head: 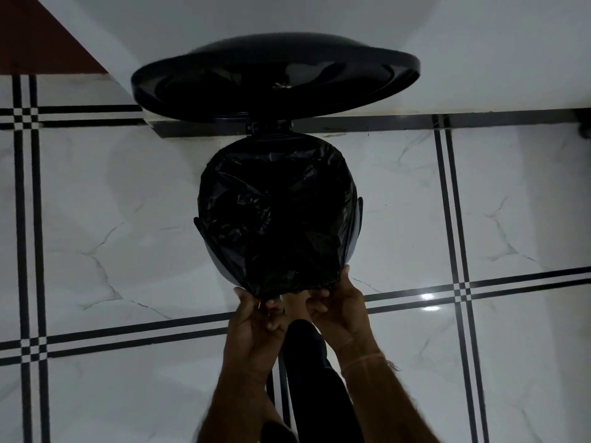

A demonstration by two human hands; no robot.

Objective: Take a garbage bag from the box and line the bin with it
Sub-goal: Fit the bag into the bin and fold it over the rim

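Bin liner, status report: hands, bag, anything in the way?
Left hand and right hand pinch bag at near rim. Bag over bin mouth. Lid up, nothing blocking.

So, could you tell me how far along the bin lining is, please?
Mostly done. The black bag already sits inside the bin, folded over the far and side rim, with the lid up. In hand: the left hand and right hand are gripping the bag's near edge at the front rim. Left: tucking that edge down and closing the lid. The box isn't in view.
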